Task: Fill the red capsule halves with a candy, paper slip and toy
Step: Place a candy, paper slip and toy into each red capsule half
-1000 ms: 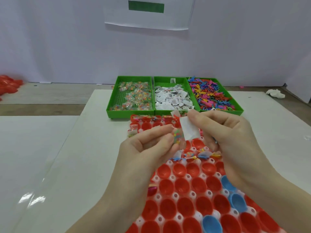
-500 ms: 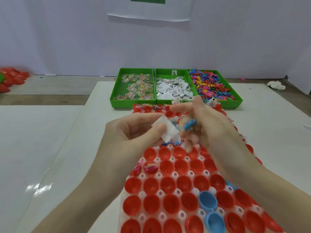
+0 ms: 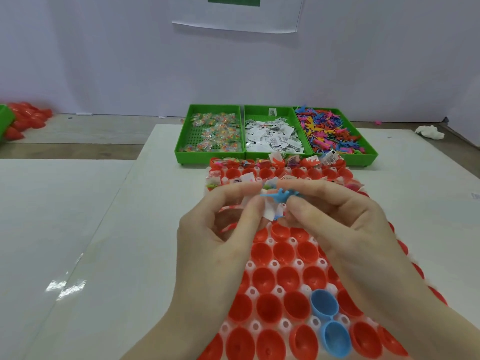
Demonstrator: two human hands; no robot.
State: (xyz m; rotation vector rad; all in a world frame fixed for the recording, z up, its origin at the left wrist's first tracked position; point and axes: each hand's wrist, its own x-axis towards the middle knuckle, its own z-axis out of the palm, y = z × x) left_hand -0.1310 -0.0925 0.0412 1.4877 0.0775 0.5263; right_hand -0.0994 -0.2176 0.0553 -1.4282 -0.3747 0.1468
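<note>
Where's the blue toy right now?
In the head view the blue toy sits centre frame, pinched between the left hand and right hand above the red capsule halves, touching a paper slip.

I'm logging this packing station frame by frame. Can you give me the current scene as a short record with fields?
left hand: pinches a white paper slip
right hand: pinches a blue toy
capsule tray: red capsule halves, near rows unfilled, two blue halves
far row: already filled
supply trays: candy, paper slips, toys
</note>
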